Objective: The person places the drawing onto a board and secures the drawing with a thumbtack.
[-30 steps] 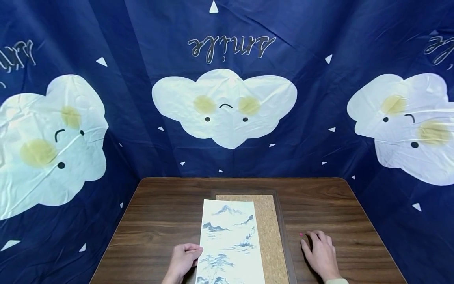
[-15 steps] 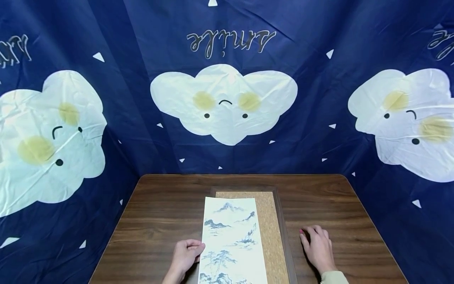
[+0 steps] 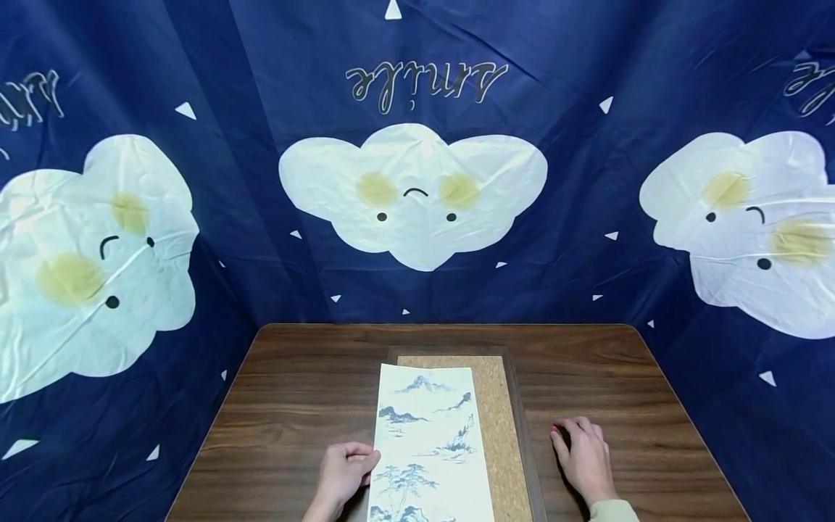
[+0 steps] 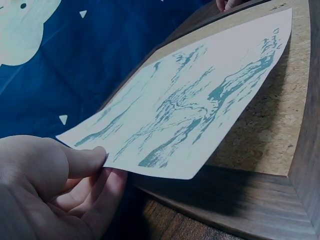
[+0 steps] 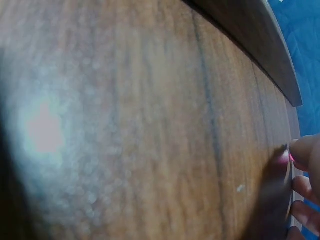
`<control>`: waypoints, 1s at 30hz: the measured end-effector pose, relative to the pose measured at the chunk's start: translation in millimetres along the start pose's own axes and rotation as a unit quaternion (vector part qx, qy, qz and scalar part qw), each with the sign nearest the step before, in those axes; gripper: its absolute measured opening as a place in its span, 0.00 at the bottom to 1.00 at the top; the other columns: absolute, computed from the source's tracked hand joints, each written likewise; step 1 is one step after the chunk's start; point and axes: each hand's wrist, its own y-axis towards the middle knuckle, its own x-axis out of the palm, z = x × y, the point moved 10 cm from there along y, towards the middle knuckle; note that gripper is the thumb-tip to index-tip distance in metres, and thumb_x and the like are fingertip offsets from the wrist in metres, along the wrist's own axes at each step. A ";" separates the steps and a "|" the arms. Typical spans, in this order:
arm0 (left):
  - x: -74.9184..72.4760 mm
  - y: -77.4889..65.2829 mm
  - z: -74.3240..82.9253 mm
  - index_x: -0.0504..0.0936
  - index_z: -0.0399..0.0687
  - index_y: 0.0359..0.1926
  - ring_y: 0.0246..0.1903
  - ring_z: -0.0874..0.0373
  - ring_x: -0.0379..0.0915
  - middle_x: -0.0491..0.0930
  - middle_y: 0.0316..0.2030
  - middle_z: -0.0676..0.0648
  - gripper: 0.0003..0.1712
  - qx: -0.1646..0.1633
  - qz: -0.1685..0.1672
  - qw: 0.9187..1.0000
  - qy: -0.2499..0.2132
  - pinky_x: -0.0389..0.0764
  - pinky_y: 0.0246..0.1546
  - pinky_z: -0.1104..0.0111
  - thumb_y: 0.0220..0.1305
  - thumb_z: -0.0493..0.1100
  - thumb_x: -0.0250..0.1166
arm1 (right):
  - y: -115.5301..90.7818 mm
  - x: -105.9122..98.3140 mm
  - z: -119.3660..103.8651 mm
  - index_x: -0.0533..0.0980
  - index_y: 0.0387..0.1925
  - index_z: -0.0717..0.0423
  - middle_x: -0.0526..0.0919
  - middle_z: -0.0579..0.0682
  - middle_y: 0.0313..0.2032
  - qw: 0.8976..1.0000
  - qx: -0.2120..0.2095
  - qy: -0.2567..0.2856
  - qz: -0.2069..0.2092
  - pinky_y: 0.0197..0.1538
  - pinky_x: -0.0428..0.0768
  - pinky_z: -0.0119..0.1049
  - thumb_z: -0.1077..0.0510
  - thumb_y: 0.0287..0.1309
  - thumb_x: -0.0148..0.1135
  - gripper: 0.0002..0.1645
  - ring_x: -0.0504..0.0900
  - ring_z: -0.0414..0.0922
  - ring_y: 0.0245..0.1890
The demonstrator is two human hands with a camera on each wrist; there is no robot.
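Note:
My left hand [image 3: 344, 473] pinches the left edge of a paper sheet [image 3: 427, 428] printed with a blue ink landscape of mountains and trees. In the left wrist view the sheet is tilted, its near edge raised over a wood-framed cork board [image 4: 255, 140] and casting a shadow on it. To the right of the board, my right hand [image 3: 585, 458] is low over the table. Its thumb and forefinger pinch a tiny pink piece [image 5: 291, 157], which looks like a push pin; the fingers hide most of it.
The brown wood-grain table [image 3: 293, 391] carries the board, whose raised frame [image 3: 523, 442] runs between the two hands. A dark blue curtain [image 3: 417, 297] with cloud prints surrounds the table at the back and sides.
The pink piece lay on the table beside my right fingertips; now thumb and forefinger pinch it. My left hand has shifted the sheet slightly to the right over the board.

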 end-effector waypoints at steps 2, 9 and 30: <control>0.8 0.0 0.6 0.86 0.25 0.38 0.23 0.60 0.81 0.88 0.27 0.42 0.10 0.004 0.001 1.000 0.002 0.82 0.24 0.72 0.60 0.32 0.74 | 0.3 0.4 1.1 0.87 0.41 0.58 0.84 0.56 0.40 1.000 0.005 0.002 -0.003 0.42 0.75 0.62 0.62 0.56 0.77 0.10 0.79 0.62 0.46; 1.8 -0.3 3.7 0.88 0.29 0.36 0.21 0.62 0.80 0.87 0.25 0.45 0.08 0.015 0.018 0.999 0.037 0.82 0.23 0.73 0.59 0.33 0.75 | 0.6 0.8 1.6 0.87 0.41 0.57 0.84 0.57 0.41 1.000 0.012 0.006 -0.008 0.43 0.75 0.62 0.62 0.56 0.77 0.10 0.79 0.62 0.46; 14.1 -4.4 21.7 0.90 0.38 0.33 0.18 0.60 0.80 0.87 0.23 0.50 0.06 0.050 0.027 0.993 0.101 0.83 0.22 0.71 0.57 0.37 0.78 | 3.3 -1.8 -0.7 0.87 0.35 0.54 0.85 0.54 0.38 1.000 -0.008 0.011 0.019 0.40 0.75 0.61 0.64 0.53 0.78 0.07 0.80 0.60 0.43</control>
